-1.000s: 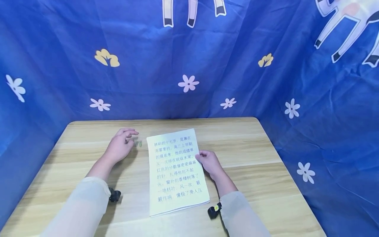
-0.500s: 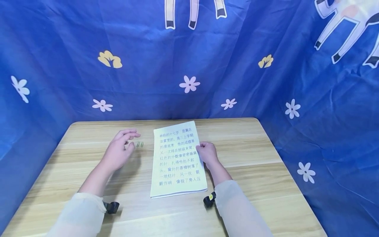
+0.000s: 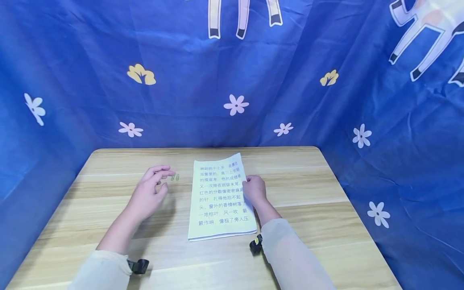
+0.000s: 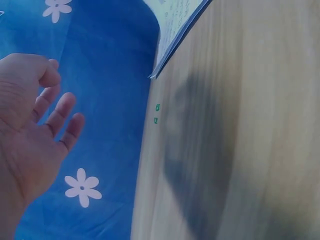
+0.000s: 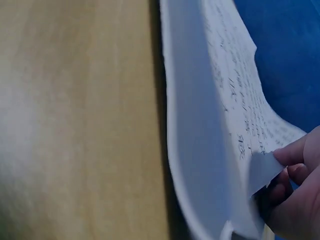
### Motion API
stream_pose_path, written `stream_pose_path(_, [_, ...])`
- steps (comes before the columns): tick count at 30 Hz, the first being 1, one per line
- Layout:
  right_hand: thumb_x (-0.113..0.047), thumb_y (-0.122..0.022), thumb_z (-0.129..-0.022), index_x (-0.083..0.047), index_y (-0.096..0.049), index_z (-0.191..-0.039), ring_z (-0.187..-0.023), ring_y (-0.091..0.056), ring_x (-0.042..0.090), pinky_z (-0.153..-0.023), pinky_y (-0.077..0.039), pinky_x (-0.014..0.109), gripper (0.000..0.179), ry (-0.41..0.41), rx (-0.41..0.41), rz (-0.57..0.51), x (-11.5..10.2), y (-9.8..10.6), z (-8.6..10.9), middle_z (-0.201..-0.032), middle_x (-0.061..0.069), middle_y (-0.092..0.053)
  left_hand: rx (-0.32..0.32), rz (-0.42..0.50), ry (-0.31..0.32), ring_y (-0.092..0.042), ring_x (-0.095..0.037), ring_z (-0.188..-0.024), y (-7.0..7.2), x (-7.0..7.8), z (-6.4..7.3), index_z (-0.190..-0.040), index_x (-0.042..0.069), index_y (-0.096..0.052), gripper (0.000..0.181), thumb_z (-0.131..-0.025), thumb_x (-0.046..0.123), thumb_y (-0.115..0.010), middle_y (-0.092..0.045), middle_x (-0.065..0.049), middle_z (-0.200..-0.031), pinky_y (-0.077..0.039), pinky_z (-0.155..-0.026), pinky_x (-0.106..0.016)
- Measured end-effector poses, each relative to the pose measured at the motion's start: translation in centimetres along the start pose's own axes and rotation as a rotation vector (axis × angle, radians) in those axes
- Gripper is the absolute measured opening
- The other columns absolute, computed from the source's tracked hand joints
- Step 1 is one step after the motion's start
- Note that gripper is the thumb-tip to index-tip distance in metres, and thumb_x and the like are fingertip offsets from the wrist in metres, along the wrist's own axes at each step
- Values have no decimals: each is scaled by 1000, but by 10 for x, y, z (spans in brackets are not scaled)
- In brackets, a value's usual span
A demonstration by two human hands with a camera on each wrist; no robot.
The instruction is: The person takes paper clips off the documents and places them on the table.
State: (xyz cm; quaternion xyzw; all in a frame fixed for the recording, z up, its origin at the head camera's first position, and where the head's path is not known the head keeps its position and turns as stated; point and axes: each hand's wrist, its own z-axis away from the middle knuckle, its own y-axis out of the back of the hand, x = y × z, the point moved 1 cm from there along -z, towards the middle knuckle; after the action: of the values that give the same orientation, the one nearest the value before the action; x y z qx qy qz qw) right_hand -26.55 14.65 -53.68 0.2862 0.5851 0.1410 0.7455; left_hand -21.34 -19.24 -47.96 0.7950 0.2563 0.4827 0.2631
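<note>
A stack of white paper sheets (image 3: pixel 219 201) with lines of printed characters is slightly raised at its right side, its far right corner bent up. My right hand (image 3: pixel 254 188) pinches the right edge between thumb and fingers; in the right wrist view, the stack's underside curves down beside the fingers (image 5: pixel 292 152). Left of the stack, my left hand (image 3: pixel 150 191) hovers above the table with fingers loosely bent, thumb apart, holding nothing. Just past its fingertips lie two small green loops (image 3: pixel 175 177), which look like paper clips. They also show as green specks (image 4: pixel 157 107) in the left wrist view.
The wood-grain table (image 3: pixel 311 233) extends around both hands. A blue curtain (image 3: pixel 188 88) printed with flowers and animals hangs behind it and along both sides. A small black device (image 3: pixel 138 266) sits at the left wrist, another (image 3: pixel 255 245) at the right.
The right hand has moved the paper stack away from me and turned it straighter, and its far right corner now bends up. The left hand's thumb has parted from its fingers. The view has shifted slightly.
</note>
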Motion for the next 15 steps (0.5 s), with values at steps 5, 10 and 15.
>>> stream_pose_path(5, [-9,-65,-102,-4,-76,-122,-90,-71,26,-83,-61,40,24,47,28,127,-3,-1,1,-101,11,-78,11,9,-8,-66,-34,-125,-6,2,5,-133,7,-73,40,-97,-9,-63,-60,-13,-153,-45,-98,-12])
stream_pose_path(10, [-8,-72,-99,-4,-69,-130,-105,-72,33,-97,-62,46,32,70,70,187,-4,-3,1,-115,15,-75,7,17,2,-63,-35,-130,-9,4,8,-134,7,-72,40,-98,-8,-64,-58,-12,-154,-44,-100,-13])
stream_pose_path(15, [-10,-75,-98,-3,-65,-142,-116,-70,36,-106,-60,47,46,96,97,230,0,-5,-1,-128,19,-69,1,16,12,-65,-36,-127,-9,6,9,-135,7,-71,41,-97,-8,-63,-58,-13,-155,-46,-100,-17])
